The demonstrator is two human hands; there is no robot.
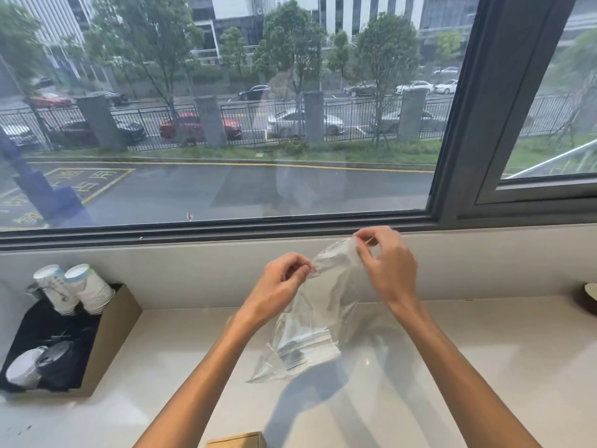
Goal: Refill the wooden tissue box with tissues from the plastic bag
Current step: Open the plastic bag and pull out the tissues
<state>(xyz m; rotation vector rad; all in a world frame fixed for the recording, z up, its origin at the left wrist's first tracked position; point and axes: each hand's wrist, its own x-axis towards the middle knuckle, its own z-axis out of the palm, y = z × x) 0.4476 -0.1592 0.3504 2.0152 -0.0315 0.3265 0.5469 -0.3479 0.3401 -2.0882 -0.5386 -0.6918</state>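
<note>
A clear plastic bag [318, 315] hangs upright above the white counter [452, 367], with a stack of white tissues [307, 349] resting in its bottom. My left hand [281, 286] pinches the left side of the bag's top edge. My right hand [384, 263] pinches the right side of that edge, a little higher. The bag's lower end touches or nearly touches the counter. Only the top corner of the wooden tissue box [237, 440] shows at the bottom edge of the view, between my forearms.
A cardboard organiser [109, 331] with paper cups [74, 287] and cup lids [42, 368] stands at the left of the counter. A large window [226, 124] and its sill run along the back. A dark round object [588, 297] sits at the far right edge.
</note>
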